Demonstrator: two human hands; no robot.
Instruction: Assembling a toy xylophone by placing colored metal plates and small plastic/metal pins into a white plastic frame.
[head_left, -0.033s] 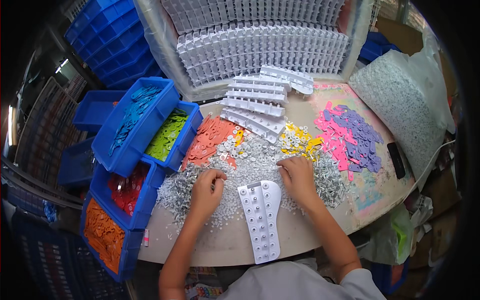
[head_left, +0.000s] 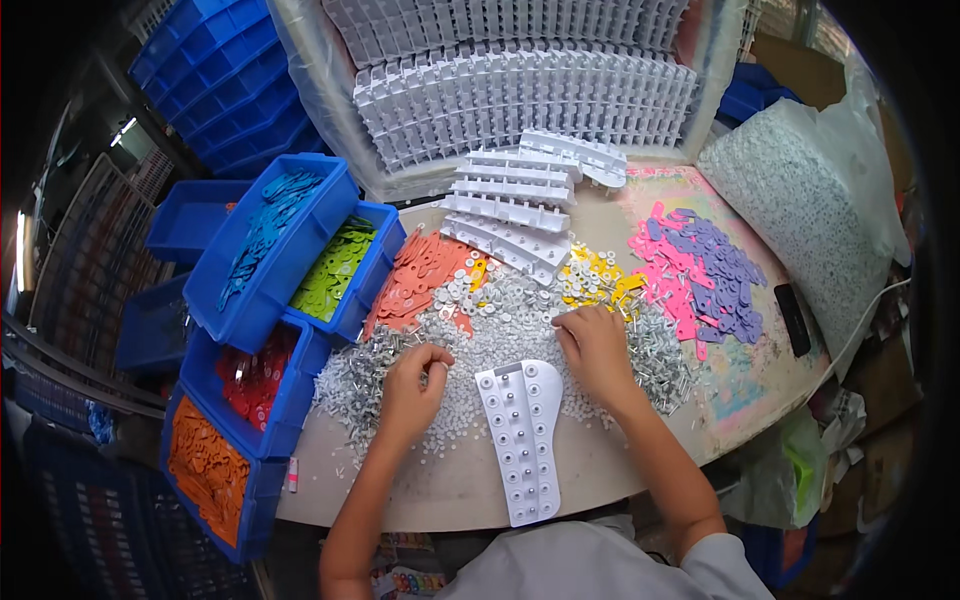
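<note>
A white plastic plate [head_left: 518, 440], rounded at its far right and studded with rows of rings and metal pins, lies on the table between my hands. My left hand [head_left: 412, 390] is closed above the metal pins [head_left: 372, 375], thumb against curled fingers; what it holds, if anything, is hidden. Farther right, my right hand [head_left: 597, 350] reaches into the edge of the small parts beside the yellow pieces [head_left: 600, 280]. Its fingers are bent together at the tips, and anything in them is too small to name. Small white plastic rings [head_left: 480, 350] spread between both hands.
Blue bins [head_left: 345, 325] of coloured flat pieces stand at the left. Coral pieces [head_left: 418, 280], pink pieces [head_left: 668, 270] and purple pieces [head_left: 722, 275] lie in heaps. White plates [head_left: 510, 215] are stacked behind. A dark phone-like object [head_left: 793, 320] and a filled bag [head_left: 800, 190] sit at the right.
My right hand has shifted very slightly away from me, toward the yellow pieces. My left hand has moved only a trace, and the white plate lies still.
</note>
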